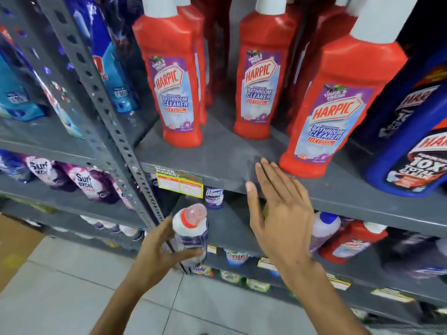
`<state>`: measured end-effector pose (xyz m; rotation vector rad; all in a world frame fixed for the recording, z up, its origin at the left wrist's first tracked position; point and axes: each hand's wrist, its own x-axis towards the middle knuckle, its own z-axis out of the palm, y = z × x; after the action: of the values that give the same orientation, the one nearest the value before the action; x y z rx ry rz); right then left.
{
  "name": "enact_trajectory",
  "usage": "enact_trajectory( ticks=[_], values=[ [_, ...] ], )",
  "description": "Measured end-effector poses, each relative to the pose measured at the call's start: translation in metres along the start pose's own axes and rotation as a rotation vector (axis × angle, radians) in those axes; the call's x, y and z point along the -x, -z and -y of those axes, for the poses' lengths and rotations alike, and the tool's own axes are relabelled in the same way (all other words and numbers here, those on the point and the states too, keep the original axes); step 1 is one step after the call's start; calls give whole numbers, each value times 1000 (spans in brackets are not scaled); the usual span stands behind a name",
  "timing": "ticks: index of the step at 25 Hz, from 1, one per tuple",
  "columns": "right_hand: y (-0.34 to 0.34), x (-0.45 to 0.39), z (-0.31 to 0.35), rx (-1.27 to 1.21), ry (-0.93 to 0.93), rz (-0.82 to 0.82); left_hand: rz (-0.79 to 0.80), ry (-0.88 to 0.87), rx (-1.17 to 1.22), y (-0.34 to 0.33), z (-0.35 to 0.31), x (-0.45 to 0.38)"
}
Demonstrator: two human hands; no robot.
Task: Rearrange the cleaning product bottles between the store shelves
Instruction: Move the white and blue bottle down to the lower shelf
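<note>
My left hand [161, 247] grips a clear bottle with a white top and red cap ring [191, 228], held upright in front of the lower shelf. My right hand [278, 213] is open, fingers spread, its fingertips at the front edge of the grey upper shelf [217, 165], just left of a red Harpic bathroom cleaner bottle [333, 112]. Two more red Harpic bottles [174, 88] [261, 83] stand further back on that shelf, with others behind them.
A blue Harpic bottle [411, 141] stands at the right end of the upper shelf. A perforated grey upright [108, 105] divides the shelving; detergent pouches [84, 182] fill the left bays. Below lie a Domex bottle [214, 197], a white bottle [324, 228] and a red one [350, 243]. Tiled floor [72, 286] lies underneath.
</note>
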<state>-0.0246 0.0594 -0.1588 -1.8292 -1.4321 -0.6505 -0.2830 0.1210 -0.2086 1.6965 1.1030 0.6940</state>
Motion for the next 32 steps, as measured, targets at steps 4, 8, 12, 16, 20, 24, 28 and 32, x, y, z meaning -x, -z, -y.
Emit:
enact_trajectory(
  ticks=[4, 8, 12, 16, 20, 24, 28, 32],
  values=[
    [0, 1, 1, -8, -1, -7, 31, 34, -52, -25, 54, -58],
    [-1, 0, 2, -3, -20, -18, 80, 90, -116, -36, 74, -104],
    [-3, 0, 4, -1, -37, -29, 73, 185, -33, -40, 88, -121],
    [-3, 0, 6, -4, -52, -29, 94, 191, 40, -47, 92, -125],
    [-3, -2, 11, -5, -94, -39, 136, 228, 100, -51, 87, -130],
    [-7, -4, 22, 3, -187, -44, 187, 250, 126, -45, 87, -133],
    [-8, -5, 26, -5, -205, -44, 193, 237, 118, -44, 89, -132],
    [-8, -5, 26, -10, -211, -48, 198, 261, 200, -48, 88, -127]
  ],
)
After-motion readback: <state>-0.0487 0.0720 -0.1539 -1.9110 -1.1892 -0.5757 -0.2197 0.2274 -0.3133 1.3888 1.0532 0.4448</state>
